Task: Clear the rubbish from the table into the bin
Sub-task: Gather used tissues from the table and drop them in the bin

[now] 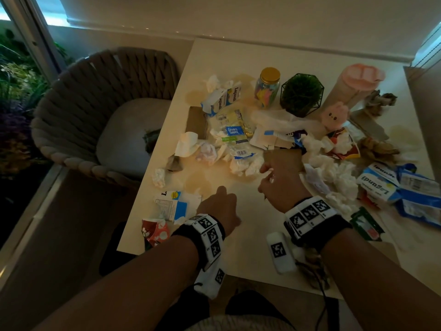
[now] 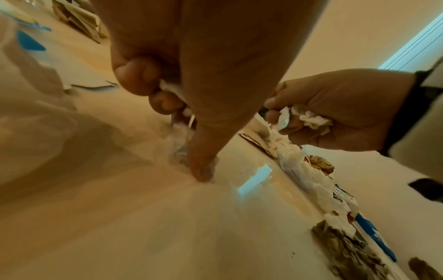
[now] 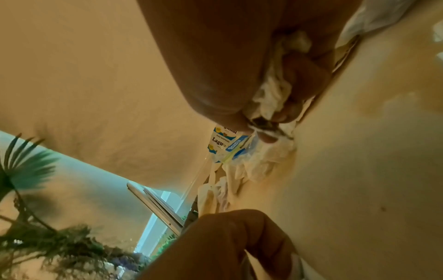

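the right hand [image 1: 279,180] is closed around crumpled tissue [image 2: 309,117]. the left hand [image 1: 220,206] grips some tissue too, its thumb pressing on the table [image 1: 238,225]. the remaining rubbish [image 1: 238,144], probably light and soft, lies scattered; it seems easiest to bunch it together in handfuls. no bin is visible.
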